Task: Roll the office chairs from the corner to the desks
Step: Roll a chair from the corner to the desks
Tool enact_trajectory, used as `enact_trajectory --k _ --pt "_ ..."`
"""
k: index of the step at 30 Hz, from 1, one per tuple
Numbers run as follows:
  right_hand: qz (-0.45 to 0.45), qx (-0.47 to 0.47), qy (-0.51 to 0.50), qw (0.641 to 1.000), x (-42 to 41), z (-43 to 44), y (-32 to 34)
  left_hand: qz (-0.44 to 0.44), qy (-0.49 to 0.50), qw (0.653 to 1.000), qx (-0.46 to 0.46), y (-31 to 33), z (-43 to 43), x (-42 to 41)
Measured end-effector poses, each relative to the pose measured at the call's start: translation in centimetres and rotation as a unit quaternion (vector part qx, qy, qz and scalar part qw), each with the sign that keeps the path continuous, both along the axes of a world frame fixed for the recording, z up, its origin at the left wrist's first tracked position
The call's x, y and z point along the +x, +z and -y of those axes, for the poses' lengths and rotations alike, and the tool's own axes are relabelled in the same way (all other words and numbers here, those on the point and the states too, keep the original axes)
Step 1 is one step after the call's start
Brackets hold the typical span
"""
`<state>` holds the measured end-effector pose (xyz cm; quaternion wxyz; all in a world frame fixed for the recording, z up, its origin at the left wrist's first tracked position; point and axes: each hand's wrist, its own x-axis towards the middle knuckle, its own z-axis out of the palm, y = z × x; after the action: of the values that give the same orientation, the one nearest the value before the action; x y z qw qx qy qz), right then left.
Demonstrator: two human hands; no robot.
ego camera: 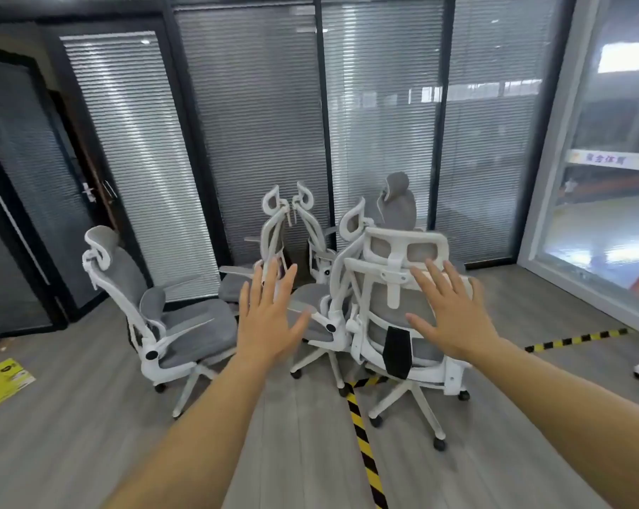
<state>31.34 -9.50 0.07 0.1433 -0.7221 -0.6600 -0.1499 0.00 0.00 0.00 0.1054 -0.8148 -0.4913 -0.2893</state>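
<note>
Two bare forearms reach forward and upward, each hand raised with the palm facing away and the fingers straight and fanned. The left hand [270, 317] hangs in the air just left of the nearest chair [395, 288]; its grip is apart and holds nothing. The right hand [454, 314] is spread in front of that chair's mesh backrest, below the headrest. Its grip is also apart, and I cannot tell whether the palm touches the mesh.

Six office chairs, white frames with grey mesh, stand bunched on the wood floor [90, 435]. The nearest chair shows its back to the camera. A side-on chair [186, 325] stands well to its left. A middle chair [353, 222] is pressed against its left side. Two back chairs [274, 214] [305, 200] stand behind and to its left, headrests close together. A far chair [398, 207] with a grey padded headrest rises directly behind it.

Behind the nearest chair runs a glass wall with closed blinds [259, 123]. One strip of yellow-and-black tape [364, 446] runs from under its base toward the camera, and a second strip [575, 339] lies to its right. One yellow sheet [2, 380] lies on the floor far to its left.
</note>
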Motion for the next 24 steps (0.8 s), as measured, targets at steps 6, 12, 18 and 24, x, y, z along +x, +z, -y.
enact_trajectory --k 6,12,18,24 --pt "-0.034 -0.061 -0.014 0.997 5.1 -7.9 -5.2 0.007 0.022 0.998 -0.064 -2.9 -8.4 5.4" --pt "-0.069 -0.112 -0.058 0.99 9.6 -14.9 -9.0 0.03 0.0 0.989 -0.142 -7.5 -16.2 11.2" --pt "-0.101 -0.146 -0.104 0.979 15.4 -23.5 -11.1 0.017 -0.032 0.972 -0.231 -11.3 -27.9 17.7" --pt "-0.1 -0.192 -0.152 0.964 22.2 -32.5 -11.2 -0.034 -0.098 0.956 -0.276 -13.2 -41.2 25.1"
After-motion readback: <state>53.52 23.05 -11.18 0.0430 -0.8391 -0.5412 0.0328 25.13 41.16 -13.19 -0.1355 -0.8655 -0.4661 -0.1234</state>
